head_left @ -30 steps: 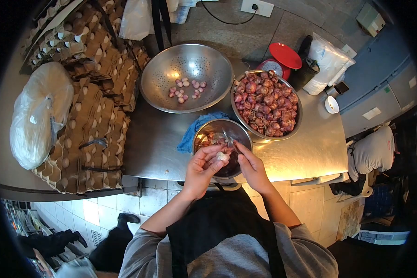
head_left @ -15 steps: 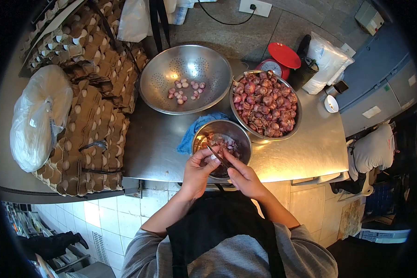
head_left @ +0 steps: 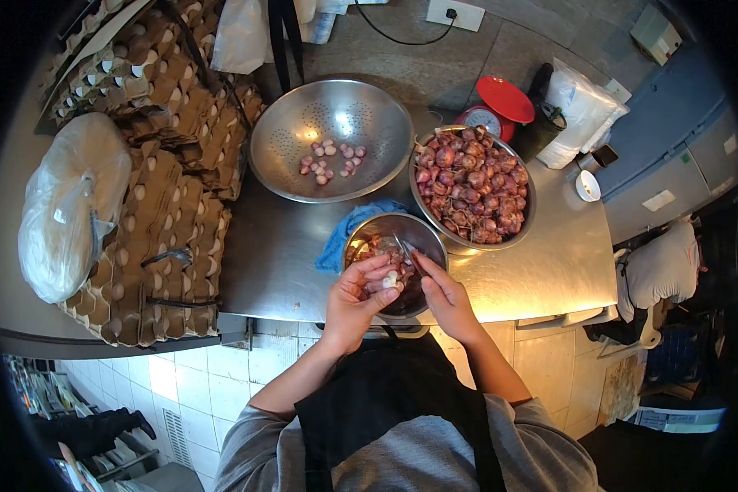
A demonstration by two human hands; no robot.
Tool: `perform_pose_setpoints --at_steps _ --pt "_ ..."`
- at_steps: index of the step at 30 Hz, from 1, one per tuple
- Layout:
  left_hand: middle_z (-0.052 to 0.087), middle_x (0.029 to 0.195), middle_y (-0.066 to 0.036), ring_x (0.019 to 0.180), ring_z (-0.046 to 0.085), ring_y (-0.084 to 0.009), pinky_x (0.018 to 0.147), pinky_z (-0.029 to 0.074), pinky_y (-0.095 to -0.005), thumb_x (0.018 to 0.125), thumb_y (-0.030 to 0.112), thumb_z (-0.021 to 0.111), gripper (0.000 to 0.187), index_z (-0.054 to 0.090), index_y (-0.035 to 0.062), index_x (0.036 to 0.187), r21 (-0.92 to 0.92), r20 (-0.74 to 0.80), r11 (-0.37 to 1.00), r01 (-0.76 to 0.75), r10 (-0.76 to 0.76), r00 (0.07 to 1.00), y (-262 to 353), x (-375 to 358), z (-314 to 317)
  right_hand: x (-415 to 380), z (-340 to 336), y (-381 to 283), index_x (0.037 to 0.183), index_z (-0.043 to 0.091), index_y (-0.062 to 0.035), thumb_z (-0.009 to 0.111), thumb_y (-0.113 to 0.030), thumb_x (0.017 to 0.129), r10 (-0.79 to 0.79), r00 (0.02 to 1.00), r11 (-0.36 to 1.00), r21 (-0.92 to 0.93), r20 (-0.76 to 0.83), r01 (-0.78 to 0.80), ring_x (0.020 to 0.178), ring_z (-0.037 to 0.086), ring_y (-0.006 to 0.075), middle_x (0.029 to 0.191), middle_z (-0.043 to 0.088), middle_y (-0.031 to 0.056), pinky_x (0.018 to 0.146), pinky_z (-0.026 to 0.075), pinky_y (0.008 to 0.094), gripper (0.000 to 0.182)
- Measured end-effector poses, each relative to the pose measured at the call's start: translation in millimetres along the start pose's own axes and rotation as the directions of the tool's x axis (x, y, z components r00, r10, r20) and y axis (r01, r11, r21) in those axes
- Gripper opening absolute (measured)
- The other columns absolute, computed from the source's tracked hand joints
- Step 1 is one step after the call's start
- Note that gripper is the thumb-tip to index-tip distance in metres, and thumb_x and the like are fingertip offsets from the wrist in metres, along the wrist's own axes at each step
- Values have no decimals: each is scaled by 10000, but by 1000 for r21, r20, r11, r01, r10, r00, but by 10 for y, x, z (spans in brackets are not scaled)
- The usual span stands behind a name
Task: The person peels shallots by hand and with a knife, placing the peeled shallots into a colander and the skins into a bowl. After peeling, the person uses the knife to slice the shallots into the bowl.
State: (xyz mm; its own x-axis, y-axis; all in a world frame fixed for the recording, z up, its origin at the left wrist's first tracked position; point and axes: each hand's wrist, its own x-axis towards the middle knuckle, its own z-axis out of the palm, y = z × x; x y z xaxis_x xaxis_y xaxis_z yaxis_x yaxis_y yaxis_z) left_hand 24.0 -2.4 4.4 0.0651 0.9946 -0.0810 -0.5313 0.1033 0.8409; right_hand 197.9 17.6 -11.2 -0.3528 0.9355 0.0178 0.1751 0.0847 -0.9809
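Observation:
My left hand (head_left: 352, 307) pinches a pale shallot (head_left: 391, 280) between thumb and fingertips, over a small steel bowl (head_left: 431, 239). In my right hand (head_left: 449, 307) is a small knife (head_left: 404, 248), its blade pointing up and left, apart from the shallot. Reddish peelings (head_left: 379, 246) lie inside the small bowl, partly hidden by my hands. Behind it on the left, a large steel colander (head_left: 283, 168) holds several peeled shallots (head_left: 322, 174) in loose clusters. To the right, a steel bowl (head_left: 533, 205) is heaped with unpeeled red shallots (head_left: 471, 184).
A blue cloth (head_left: 333, 248) lies beside the small bowl on the steel table (head_left: 279, 271). Stacked egg trays (head_left: 160, 238) and a plastic bag (head_left: 72, 209) fill the left. A red scale (head_left: 506, 98) and a white cup (head_left: 587, 186) stand at the back right.
My hands have moved apart. The knife has come away from the shallot and swung to the right, and the pale shallot now shows more fully in my left fingers.

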Motion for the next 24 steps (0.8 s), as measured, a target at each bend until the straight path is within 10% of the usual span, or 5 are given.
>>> perform_pose_setpoints --at_steps 15,17,19,24 --pt "561 1007 -68 930 544 -143 838 444 -283 693 -93 646 426 462 43 1052 41 -12 998 -46 47 999 -75 14 -65 -80 75 -177 1305 339 -57 443 -201 904 -91 990 993 -60 111 98 1123 465 199 1216 494 134 933 335 279 438" --pt "564 1002 -71 930 546 -145 839 444 -285 694 -93 645 424 461 42 1051 23 -29 999 -43 43 999 -35 13 -9 -118 41 -287 1306 340 -57 447 -196 903 256 950 947 151 179 -283 1122 462 194 1219 493 128 937 331 279 439" --pt "564 991 -67 917 546 -141 830 447 -281 695 -89 646 425 461 43 1053 23 -33 998 -52 52 998 -67 31 -26 -130 44 -324 1307 340 -57 448 -191 903 308 929 919 188 205 -347 1120 463 194 1219 494 124 937 331 277 439" --pt "559 974 -56 904 541 -129 816 451 -268 698 -89 644 412 460 41 1042 -3 -6 999 -47 47 999 -47 40 -25 -124 97 -289 1312 336 -58 444 -183 906 46 988 999 -20 146 -43 1104 475 196 1208 501 118 922 344 274 438"
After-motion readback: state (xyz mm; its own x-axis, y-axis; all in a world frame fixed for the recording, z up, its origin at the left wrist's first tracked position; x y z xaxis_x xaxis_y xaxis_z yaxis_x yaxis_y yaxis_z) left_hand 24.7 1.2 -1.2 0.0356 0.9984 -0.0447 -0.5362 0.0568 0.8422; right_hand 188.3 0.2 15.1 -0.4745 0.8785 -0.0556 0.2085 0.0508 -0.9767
